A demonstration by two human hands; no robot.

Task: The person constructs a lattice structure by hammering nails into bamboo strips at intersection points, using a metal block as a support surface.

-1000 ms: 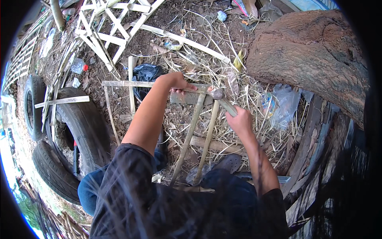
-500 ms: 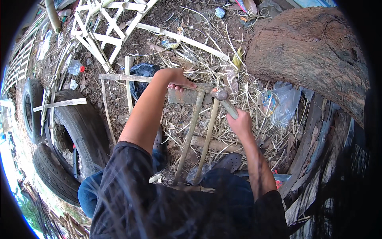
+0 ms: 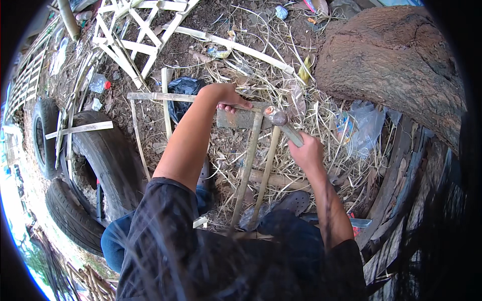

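My left hand [image 3: 228, 98] is closed around a flat bamboo strip [image 3: 160, 97] that lies crosswise in front of me. A hammer [image 3: 277, 116] is in my right hand [image 3: 307, 150], which grips its wooden handle. The hammer's head is at the strip's right end; whether it touches the strip I cannot tell. Two bamboo strips [image 3: 247, 168] [image 3: 266, 173] run from near that end toward my feet. A grey flat block [image 3: 233, 119] lies beneath the crosswise strip, partly hidden by my left hand. Farther left, a thin strip [image 3: 138, 135] and a wider strip [image 3: 166, 103] meet the crosswise one.
A thick tree trunk [image 3: 391, 65] lies at the right. Old tires [image 3: 108, 160] stand at the left. A bamboo lattice [image 3: 135, 47] is at the far left. Bamboo shavings, a black plastic bag [image 3: 183, 89] and a clear plastic bag [image 3: 366, 128] litter the ground.
The whole view has shifted slightly to the right. The hammer's handle has turned a little in my right hand's grip area, while my left hand keeps hold of the bamboo strip.
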